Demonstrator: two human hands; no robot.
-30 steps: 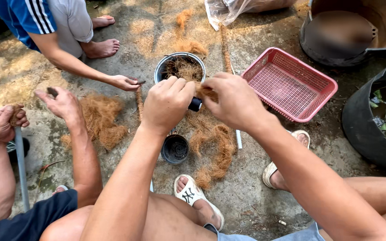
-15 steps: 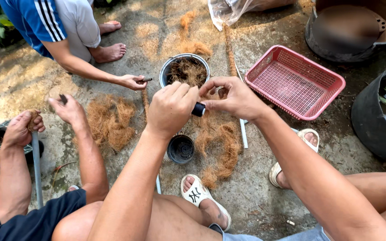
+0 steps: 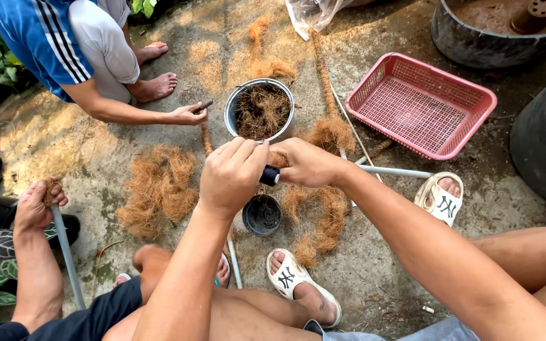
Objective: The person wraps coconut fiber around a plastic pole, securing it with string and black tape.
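My left hand (image 3: 232,175) and my right hand (image 3: 308,163) meet at the middle of the view, both closed around a small black pot (image 3: 270,175) with brown coconut fibre poking out between the fingers. Directly below them a second small black pot (image 3: 261,215) stands open on the concrete. Just beyond my hands a metal bowl (image 3: 260,109) holds a heap of brown fibre.
A loose fibre pile (image 3: 158,188) lies at left, more fibre strands (image 3: 320,218) under my right arm. A pink plastic basket (image 3: 421,104) sits at right, dark tubs beyond it. One person's hand (image 3: 188,114) reaches from upper left; another's hand (image 3: 38,203) grips a grey pipe (image 3: 67,252).
My hands have stayed together on the small pot, working the fibre. The person at left has drawn an open hand back and now grips the pipe.
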